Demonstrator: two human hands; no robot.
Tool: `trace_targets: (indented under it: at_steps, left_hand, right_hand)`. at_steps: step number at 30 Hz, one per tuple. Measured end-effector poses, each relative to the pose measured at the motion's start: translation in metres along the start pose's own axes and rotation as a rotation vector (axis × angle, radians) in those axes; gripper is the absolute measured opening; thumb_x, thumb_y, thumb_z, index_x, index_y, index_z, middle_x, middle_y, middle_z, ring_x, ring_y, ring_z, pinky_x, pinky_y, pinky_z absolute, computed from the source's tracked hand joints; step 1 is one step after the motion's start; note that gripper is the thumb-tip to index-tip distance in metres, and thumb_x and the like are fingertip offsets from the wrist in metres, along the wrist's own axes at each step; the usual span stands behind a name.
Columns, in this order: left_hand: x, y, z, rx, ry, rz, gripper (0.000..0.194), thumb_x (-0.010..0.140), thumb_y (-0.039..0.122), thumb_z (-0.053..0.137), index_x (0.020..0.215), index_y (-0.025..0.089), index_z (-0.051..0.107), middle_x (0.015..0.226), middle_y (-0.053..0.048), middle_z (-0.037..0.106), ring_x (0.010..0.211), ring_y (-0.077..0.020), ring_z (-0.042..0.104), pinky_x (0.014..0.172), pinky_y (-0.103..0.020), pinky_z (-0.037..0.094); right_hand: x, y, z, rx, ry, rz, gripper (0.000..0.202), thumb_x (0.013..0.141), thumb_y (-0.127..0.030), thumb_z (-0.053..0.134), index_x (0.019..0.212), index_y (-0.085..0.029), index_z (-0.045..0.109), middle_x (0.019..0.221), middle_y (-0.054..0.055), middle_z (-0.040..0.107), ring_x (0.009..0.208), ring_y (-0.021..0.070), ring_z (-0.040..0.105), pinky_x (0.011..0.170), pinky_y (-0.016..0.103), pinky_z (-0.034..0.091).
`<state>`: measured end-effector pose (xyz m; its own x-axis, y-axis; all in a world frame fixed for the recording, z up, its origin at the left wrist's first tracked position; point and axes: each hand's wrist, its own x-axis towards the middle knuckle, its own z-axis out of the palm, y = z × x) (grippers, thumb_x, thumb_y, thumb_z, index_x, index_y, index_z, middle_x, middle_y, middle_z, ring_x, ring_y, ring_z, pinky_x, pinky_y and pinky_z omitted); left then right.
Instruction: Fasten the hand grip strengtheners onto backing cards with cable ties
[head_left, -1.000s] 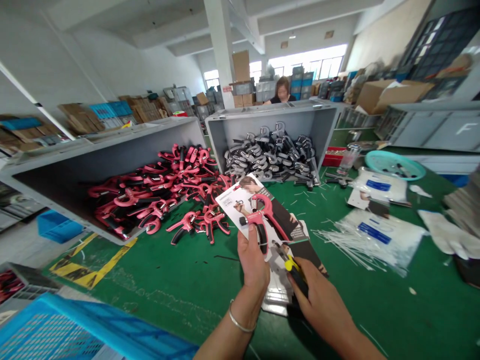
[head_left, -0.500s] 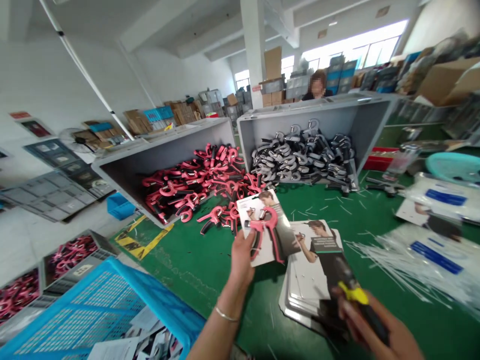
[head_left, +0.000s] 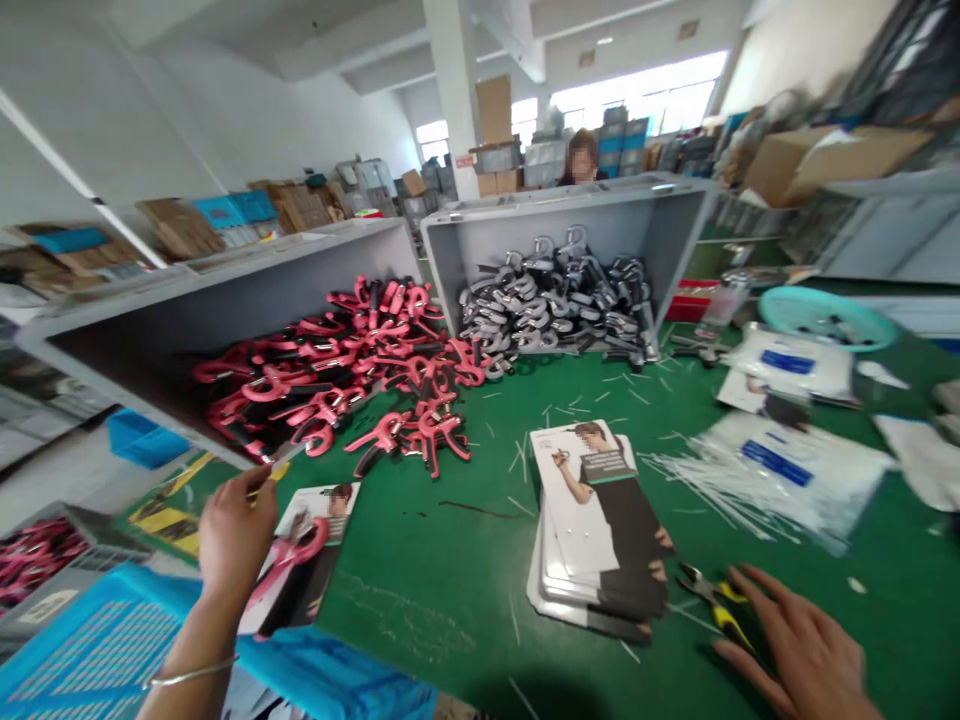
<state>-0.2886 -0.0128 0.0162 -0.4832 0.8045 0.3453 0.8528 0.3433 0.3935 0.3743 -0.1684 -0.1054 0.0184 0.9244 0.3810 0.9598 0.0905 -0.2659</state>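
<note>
The person's left hand (head_left: 238, 530) was loosely curled beside a printed card (head_left: 330, 560) bearing a pink hand grip (head_left: 289, 560), just above the blue basket's rim (head_left: 337, 672); from my spot I couldn't tell whether its fingers were pinching the card. The right hand (head_left: 806, 635) was spread, thumb and fingers apart around the handles of yellow-and-black cutters (head_left: 729, 622) on the green table (head_left: 420, 590), near a stack of packs (head_left: 600, 530).

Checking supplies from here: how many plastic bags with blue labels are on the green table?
2: the far bag just in front of the teal tray, and the near bag beside the white strips. Others could be hidden underneath.
</note>
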Motion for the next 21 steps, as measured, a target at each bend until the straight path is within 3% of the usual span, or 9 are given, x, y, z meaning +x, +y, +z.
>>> trace_targets:
  at_steps: [2, 4, 6, 8, 12, 15, 18, 21]
  left_hand:
    - [0.017, 0.024, 0.038, 0.050, -0.110, 0.222, 0.035, 0.089, 0.032, 0.043, 0.117, 0.020, 0.060, 0.116, -0.003, 0.067, 0.106, -0.0243, 0.062, 0.094, -0.035, 0.047]
    - [0.027, 0.049, 0.078, 0.093, -0.268, 0.354, 0.035, 0.085, 0.031, 0.048, 0.113, 0.015, 0.061, 0.114, -0.010, 0.067, 0.106, -0.0288, 0.062, 0.091, -0.036, 0.048]
    - [0.031, 0.066, 0.110, 0.201, -0.328, 0.388, 0.035, 0.081, 0.029, 0.050, 0.109, 0.010, 0.061, 0.109, -0.020, 0.067, 0.103, -0.0355, 0.063, 0.085, -0.043, 0.049]
    - [0.030, 0.074, 0.129, 0.256, -0.331, 0.359, 0.033, 0.082, 0.029, 0.048, 0.104, 0.008, 0.060, 0.101, -0.024, 0.066, 0.095, -0.0376, 0.064, 0.079, -0.045, 0.049]
    - [0.014, 0.077, 0.134, 0.135, -0.326, 0.301, 0.034, 0.085, 0.040, 0.044, 0.095, 0.012, 0.060, 0.089, -0.017, 0.067, 0.086, -0.0330, 0.065, 0.076, -0.040, 0.051]
    - [-0.013, 0.092, 0.126, -0.096, -0.276, 0.303, 0.042, 0.084, 0.047, 0.046, 0.105, 0.014, 0.060, 0.096, -0.014, 0.068, 0.086, -0.0300, 0.065, 0.079, -0.039, 0.052]
    - [-0.044, 0.126, 0.115, -0.246, -0.199, 0.394, 0.047, 0.084, 0.047, 0.048, 0.113, 0.013, 0.061, 0.107, -0.016, 0.067, 0.098, -0.0324, 0.063, 0.092, -0.046, 0.048]
    - [-0.078, 0.172, 0.105, -0.332, -0.127, 0.444, 0.046, 0.085, 0.045, 0.051, 0.116, 0.013, 0.062, 0.117, -0.018, 0.064, 0.116, -0.0362, 0.055, 0.105, -0.055, 0.036]
  right_hand:
    - [0.015, -0.013, -0.009, 0.009, -0.051, -0.024, 0.054, 0.089, -0.058, 0.050, 0.133, -0.026, 0.053, 0.132, 0.014, 0.058, 0.112, 0.0353, 0.058, 0.094, 0.052, 0.044]
    - [0.033, -0.019, -0.019, 0.027, -0.079, -0.018, 0.046, 0.093, -0.047, 0.050, 0.134, -0.025, 0.052, 0.133, 0.013, 0.057, 0.117, 0.0323, 0.054, 0.100, 0.050, 0.041]
    - [0.051, -0.017, -0.026, 0.053, -0.106, -0.014, 0.039, 0.095, -0.040, 0.049, 0.130, -0.022, 0.055, 0.129, 0.014, 0.058, 0.117, 0.0299, 0.054, 0.102, 0.048, 0.041]
    - [0.068, -0.008, -0.029, 0.074, -0.162, 0.033, 0.031, 0.096, -0.034, 0.047, 0.119, -0.019, 0.060, 0.119, 0.013, 0.062, 0.111, 0.0276, 0.056, 0.100, 0.045, 0.043]
    - [0.104, 0.006, -0.018, 0.055, -0.234, 0.204, 0.024, 0.096, -0.028, 0.043, 0.103, -0.019, 0.064, 0.104, 0.011, 0.063, 0.096, 0.0231, 0.062, 0.089, 0.037, 0.048]
    - [0.131, 0.005, -0.001, 0.012, -0.229, 0.283, 0.020, 0.095, -0.030, 0.048, 0.100, -0.018, 0.063, 0.106, 0.013, 0.062, 0.093, 0.0255, 0.062, 0.079, 0.036, 0.049]
    - [0.150, 0.001, 0.012, 0.002, -0.252, 0.343, 0.015, 0.091, -0.026, 0.052, 0.093, -0.016, 0.063, 0.102, 0.016, 0.063, 0.093, 0.0292, 0.063, 0.071, 0.035, 0.046]
    - [0.157, 0.004, 0.010, 0.069, -0.273, 0.379, 0.015, 0.090, -0.024, 0.051, 0.087, -0.016, 0.063, 0.097, 0.015, 0.066, 0.090, 0.0280, 0.064, 0.071, 0.034, 0.045]
